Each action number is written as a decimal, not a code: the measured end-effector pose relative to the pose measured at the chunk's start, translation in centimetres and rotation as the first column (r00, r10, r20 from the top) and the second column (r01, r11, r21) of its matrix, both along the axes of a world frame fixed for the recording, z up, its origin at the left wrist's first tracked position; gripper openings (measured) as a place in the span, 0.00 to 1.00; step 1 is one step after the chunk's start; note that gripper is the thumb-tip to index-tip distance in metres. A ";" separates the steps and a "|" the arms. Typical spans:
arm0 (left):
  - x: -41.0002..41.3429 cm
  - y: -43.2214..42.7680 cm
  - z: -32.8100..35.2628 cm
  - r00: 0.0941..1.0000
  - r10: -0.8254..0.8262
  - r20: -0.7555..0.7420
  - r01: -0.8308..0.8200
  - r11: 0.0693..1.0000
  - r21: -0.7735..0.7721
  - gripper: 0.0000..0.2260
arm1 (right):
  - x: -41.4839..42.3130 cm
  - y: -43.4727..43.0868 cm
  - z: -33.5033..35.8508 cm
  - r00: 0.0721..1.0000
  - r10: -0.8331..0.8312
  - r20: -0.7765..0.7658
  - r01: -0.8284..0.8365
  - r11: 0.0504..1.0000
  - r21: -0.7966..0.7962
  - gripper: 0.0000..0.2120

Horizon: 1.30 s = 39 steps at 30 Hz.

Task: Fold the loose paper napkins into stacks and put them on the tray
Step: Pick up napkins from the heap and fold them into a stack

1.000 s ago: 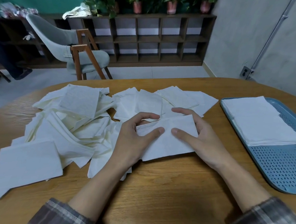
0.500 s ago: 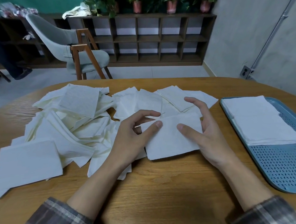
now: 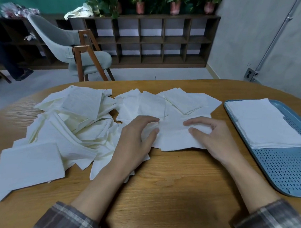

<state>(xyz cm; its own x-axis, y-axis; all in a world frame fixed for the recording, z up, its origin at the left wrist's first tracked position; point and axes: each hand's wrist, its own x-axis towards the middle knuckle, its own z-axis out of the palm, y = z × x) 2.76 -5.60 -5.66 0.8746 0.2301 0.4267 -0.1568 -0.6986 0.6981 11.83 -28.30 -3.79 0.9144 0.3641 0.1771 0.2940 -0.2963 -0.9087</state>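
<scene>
Loose napkins lie heaped at centre left, unsorted, awaiting folding. The left hand pinches the left edge of one napkin at frame centre. The right hand grips its right side, probably to align the fold. The hands hide the napkin's side edges, and blur obscures the fingertips. At right, the tray carries a finished stack; the frame cuts off its right side.

Loose white napkins heaped across surface's left and centre; creased napkin flat at centre; neat napkin stack on blue perforated tray, right edge.
</scene>
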 end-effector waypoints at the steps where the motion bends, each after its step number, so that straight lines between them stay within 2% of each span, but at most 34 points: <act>1: 0.1 0.3 -0.4 1.000 -0.007 -0.015 0.009 0.993 0.115 0.13 | 0.3 -0.1 -0.2 0.998 -0.060 0.010 0.060 0.998 0.005 0.14; 4: 0.4 0.9 -1.4 0.992 -0.027 -0.123 0.061 0.957 0.282 0.17 | 0.7 -0.1 -0.7 0.986 -0.163 0.040 0.162 0.987 0.016 0.15; 9: 0.8 1.0 -1.4 0.970 -0.018 -0.244 0.109 0.924 0.366 0.26 | 0.7 0.0 -0.9 0.981 -0.187 0.046 0.187 0.982 0.014 0.15; 13: 1.0 0.9 -1.0 0.950 0.021 -0.311 0.115 0.904 0.411 0.26 | 0.6 0.1 -0.8 0.982 -0.181 0.058 0.181 0.983 0.006 0.15; 21: 1.5 0.8 -0.8 0.971 0.036 -0.237 0.072 0.899 0.431 0.17 | 0.7 0.2 -0.9 0.981 -0.187 0.050 0.187 0.982 0.012 0.16; 27: 1.7 0.9 -1.0 0.982 0.039 -0.183 0.054 0.878 0.475 0.19 | 0.8 0.1 -0.9 0.978 -0.202 0.051 0.202 0.979 0.012 0.16; 32: 1.8 1.2 -1.3 0.988 0.021 -0.150 0.050 0.889 0.455 0.16 | 0.8 0.2 -0.9 0.979 -0.198 0.057 0.198 0.980 0.006 0.15; 34: 1.9 1.3 -1.5 0.990 0.047 -0.131 0.005 0.930 0.367 0.15 | 0.7 0.1 -0.9 0.979 -0.196 0.056 0.196 0.981 0.004 0.15; 39: 2.4 1.7 -1.7 0.990 0.109 -0.086 -0.089 0.974 0.211 0.18 | 0.7 0.2 -0.8 0.979 -0.193 0.061 0.194 0.981 0.004 0.14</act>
